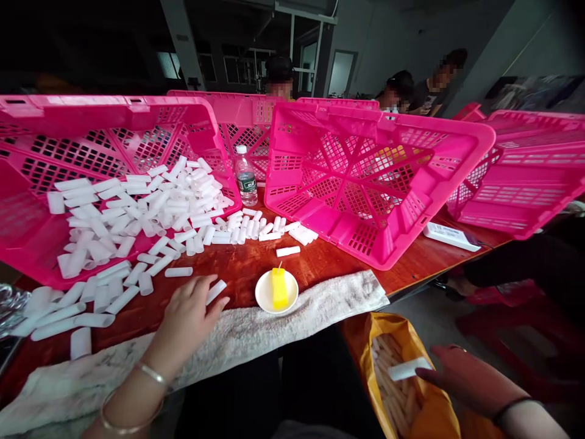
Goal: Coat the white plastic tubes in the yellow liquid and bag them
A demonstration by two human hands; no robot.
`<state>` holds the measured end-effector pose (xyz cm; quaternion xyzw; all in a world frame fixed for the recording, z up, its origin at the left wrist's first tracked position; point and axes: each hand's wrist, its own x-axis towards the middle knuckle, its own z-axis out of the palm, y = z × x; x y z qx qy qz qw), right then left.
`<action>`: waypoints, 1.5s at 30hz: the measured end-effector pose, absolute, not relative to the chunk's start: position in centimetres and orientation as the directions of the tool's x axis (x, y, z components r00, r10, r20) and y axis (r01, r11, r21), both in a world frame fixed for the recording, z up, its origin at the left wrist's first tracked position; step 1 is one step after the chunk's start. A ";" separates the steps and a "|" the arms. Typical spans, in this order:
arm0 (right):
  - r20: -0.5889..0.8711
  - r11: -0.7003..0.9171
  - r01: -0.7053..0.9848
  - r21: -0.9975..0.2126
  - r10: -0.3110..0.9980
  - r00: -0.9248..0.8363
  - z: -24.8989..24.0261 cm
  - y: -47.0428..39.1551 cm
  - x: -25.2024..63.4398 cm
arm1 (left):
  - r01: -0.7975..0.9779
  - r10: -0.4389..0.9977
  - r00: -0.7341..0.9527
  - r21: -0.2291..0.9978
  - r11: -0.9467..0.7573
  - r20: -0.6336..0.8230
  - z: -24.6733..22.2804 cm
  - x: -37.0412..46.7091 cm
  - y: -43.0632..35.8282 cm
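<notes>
My left hand (194, 311) is on the table's near side, its thumb and fingers closed on a short white tube (216, 292). Over the open yellow bag (414, 329) at the lower right, my right hand (466, 372) pinches another white tube (409, 369) by one end. Many pale tubes (397, 402) lie inside that bag. Between my hands, a small white dish (262, 292) holds a yellow block (280, 289). One white tube (287, 251) lies alone behind the dish.
A pink basket (208, 122) on its side spills white tubes (183, 189) onto the red table (320, 268). Another pink basket (475, 146) stands tilted at centre right. A water bottle (247, 177) is between them. A towel (256, 335) lines the front edge. People (434, 91) are behind.
</notes>
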<state>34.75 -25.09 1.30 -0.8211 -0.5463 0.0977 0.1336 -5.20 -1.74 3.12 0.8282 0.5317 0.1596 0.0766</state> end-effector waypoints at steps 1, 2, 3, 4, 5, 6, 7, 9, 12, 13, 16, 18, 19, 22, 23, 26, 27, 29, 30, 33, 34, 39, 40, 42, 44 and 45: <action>-0.016 -0.324 0.885 -0.333 0.941 0.338 1.3 -24.3 34.4 | 0.872 0.911 0.389 0.266 -0.412 0.135 2.6 -5.9 -0.4; -0.010 -0.251 0.893 -0.374 0.964 0.267 1.7 -22.9 33.5 | 0.873 0.909 0.409 0.254 -0.416 0.083 2.2 -6.3 0.5; 0.020 -0.157 0.890 -0.428 0.983 0.183 2.3 -20.9 32.2 | 0.868 0.902 0.430 0.258 -0.424 0.036 2.0 -6.4 1.1; 0.055 -0.111 0.880 -0.462 0.987 0.153 3.1 -18.4 30.6 | 0.863 0.896 0.445 0.266 -0.430 0.004 2.0 -6.3 1.4; 0.101 -0.065 0.885 -0.462 0.987 0.126 4.0 -15.5 29.1 | 0.863 0.894 0.449 0.268 -0.430 -0.012 2.0 -6.1 1.5; 0.149 -0.001 0.905 -0.425 0.986 0.071 4.7 -12.5 27.6 | 0.870 0.899 0.438 0.258 -0.419 -0.018 2.1 -5.8 1.4; 0.192 0.053 0.928 -0.369 0.981 0.021 5.2 -9.3 26.3 | 0.883 0.907 0.420 0.239 -0.403 -0.022 2.2 -5.5 1.3; 0.231 0.121 0.943 -0.311 0.972 -0.049 5.3 -3.3 24.4 | 0.910 0.925 0.379 0.188 -0.369 -0.016 2.3 -5.1 1.0; 0.179 0.249 0.919 -0.305 0.963 -0.201 3.6 3.1 23.1 | 0.918 0.926 0.377 0.139 -0.372 -0.007 2.2 -4.7 0.8; 0.157 0.275 0.910 -0.309 0.959 -0.236 3.0 4.1 23.0 | 0.911 0.920 0.391 0.143 -0.386 -0.006 2.2 -4.8 0.9; 0.139 0.274 0.910 -0.311 0.960 -0.242 2.5 3.8 23.7 | 0.866 0.896 0.443 0.244 -0.437 0.031 2.1 -5.3 0.8; 0.168 0.235 0.905 -0.356 0.968 -0.185 3.3 1.3 25.0 | 0.805 0.879 0.471 0.370 -0.463 0.074 2.2 -5.8 0.5; 0.175 0.221 0.883 -0.413 0.971 -0.162 3.7 -0.3 25.7 | 0.773 0.875 0.477 0.435 -0.461 0.082 2.3 -6.1 0.2; 0.105 0.228 0.617 -0.753 0.968 -0.230 4.2 -4.6 26.7 | 0.721 0.881 0.468 0.547 -0.424 0.066 2.5 -5.9 -0.7; 0.092 0.224 0.525 -0.821 0.959 -0.266 3.9 -5.5 26.6 | 0.710 0.881 0.469 0.565 -0.420 0.067 2.6 -5.4 -1.0; 0.164 0.258 0.456 -0.852 0.958 -0.236 1.6 -6.0 25.1 | 0.631 0.852 0.513 0.629 -0.454 0.101 2.4 -3.3 -1.6; 0.218 0.294 0.492 -0.819 0.954 -0.208 0.7 -5.8 24.5 | 0.593 0.838 0.533 0.655 -0.468 0.116 2.2 -2.5 -1.8; 0.332 0.386 0.586 -0.713 0.921 -0.204 -0.8 -5.1 23.6 | 0.532 0.812 0.566 0.690 -0.492 0.142 1.4 -1.1 -2.1; 0.378 0.436 0.618 -0.654 0.896 -0.231 -1.3 -4.9 23.3 | 0.513 0.802 0.578 0.696 -0.503 0.153 0.9 -0.5 -2.2; 0.437 0.528 0.631 -0.569 0.843 -0.312 -1.8 -4.8 23.0 | 0.496 0.795 0.578 0.695 -0.521 0.183 -0.5 0.6 -2.6; 0.434 0.536 0.617 -0.577 0.841 -0.324 -1.8 -4.8 23.1 | 0.496 0.798 0.570 0.694 -0.522 0.193 -0.9 0.8 -2.7; 0.324 0.416 0.495 -0.763 0.909 -0.263 -1.5 -5.0 23.4 | 0.487 0.819 0.536 0.717 -0.499 0.206 -1.4 1.0 -2.8; 0.312 0.400 0.502 -0.766 0.916 -0.254 -1.4 -5.0 23.4 | 0.486 0.822 0.532 0.722 -0.493 0.203 -1.4 0.9 -2.8; 0.330 0.438 0.543 -0.717 0.898 -0.291 -1.3 -5.1 23.4 | 0.487 0.830 0.523 0.731 -0.478 0.195 -1.3 0.9 -2.7; 0.365 0.517 0.556 -0.650 0.855 -0.368 -1.2 -5.3 23.4 | 0.482 0.837 0.513 0.743 -0.464 0.189 -1.3 0.9 -2.7; 0.370 0.538 0.542 -0.645 0.841 -0.395 -1.2 -5.4 23.4 | 0.478 0.840 0.508 0.749 -0.458 0.189 -1.2 0.9 -2.7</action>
